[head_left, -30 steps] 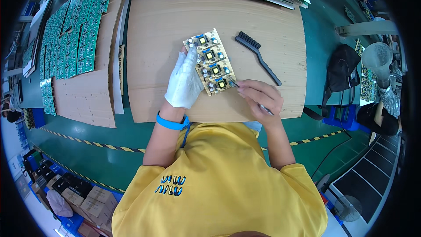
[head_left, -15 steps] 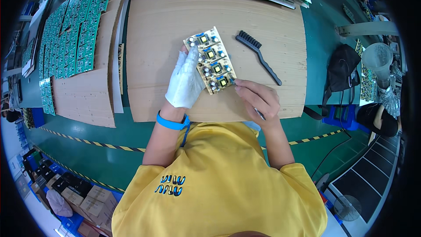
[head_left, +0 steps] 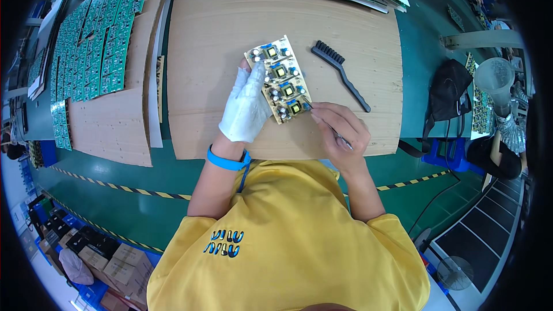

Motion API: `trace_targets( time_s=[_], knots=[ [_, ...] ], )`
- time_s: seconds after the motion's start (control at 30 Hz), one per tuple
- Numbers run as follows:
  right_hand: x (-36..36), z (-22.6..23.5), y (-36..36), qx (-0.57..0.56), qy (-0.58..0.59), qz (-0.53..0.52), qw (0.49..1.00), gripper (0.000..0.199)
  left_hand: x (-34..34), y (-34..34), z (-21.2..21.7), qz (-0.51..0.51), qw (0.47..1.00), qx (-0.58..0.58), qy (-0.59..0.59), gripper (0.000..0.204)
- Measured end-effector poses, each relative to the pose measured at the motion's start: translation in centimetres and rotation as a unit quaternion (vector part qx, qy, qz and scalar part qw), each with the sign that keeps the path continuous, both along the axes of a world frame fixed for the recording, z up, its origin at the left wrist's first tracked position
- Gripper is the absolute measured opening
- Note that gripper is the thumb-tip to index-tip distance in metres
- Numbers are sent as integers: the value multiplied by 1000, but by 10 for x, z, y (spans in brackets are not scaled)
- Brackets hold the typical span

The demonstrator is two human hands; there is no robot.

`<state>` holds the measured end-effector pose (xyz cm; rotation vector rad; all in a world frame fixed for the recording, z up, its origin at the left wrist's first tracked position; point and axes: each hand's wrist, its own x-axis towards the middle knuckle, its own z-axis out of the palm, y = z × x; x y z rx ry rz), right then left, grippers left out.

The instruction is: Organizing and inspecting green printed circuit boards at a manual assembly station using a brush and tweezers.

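The light brown wooden board (head_left: 230,40) carries everything, with the strip of green circuit boards (head_left: 86,46) off its left edge. Near its middle lies the yellow circuit panel with small black and blue parts (head_left: 280,79), unmoved over the last second. The white-gloved left hand (head_left: 245,109) lies flat, fingers together, against the panel's left edge. The bare right hand (head_left: 340,129) pinches a thin metal tool (head_left: 328,125), whose tip has crept closer to the panel's near corner. The black plastic brush (head_left: 340,68) lies untouched toward the right edge.

We wore yellow short-sleeved shirt (head_left: 294,236), small dark printed marking near left shoulder. Left hand (head_left: 246,109) in white glove, fingertips uncovered. Blue wristband (head_left: 226,161) on left wrist. Right hand (head_left: 341,132) ungloved.
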<state>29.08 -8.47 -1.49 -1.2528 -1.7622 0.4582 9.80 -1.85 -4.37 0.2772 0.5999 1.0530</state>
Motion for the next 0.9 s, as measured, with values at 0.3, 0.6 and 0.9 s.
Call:
trace_targets(
  time_s=[0.3,0.6,0.9],
  knots=[
    [13,-23,-4,-21,105,41,993,28,1,0,4,12,1000,-7,10,42],
    [86,28,47,-66,-210,-64,973,42,-1,-2,9,34,998,-33,-44,44],
    [34,57,40,-381,442,156,797,68,78,21,68,108,982,126,93,43]
  ],
)
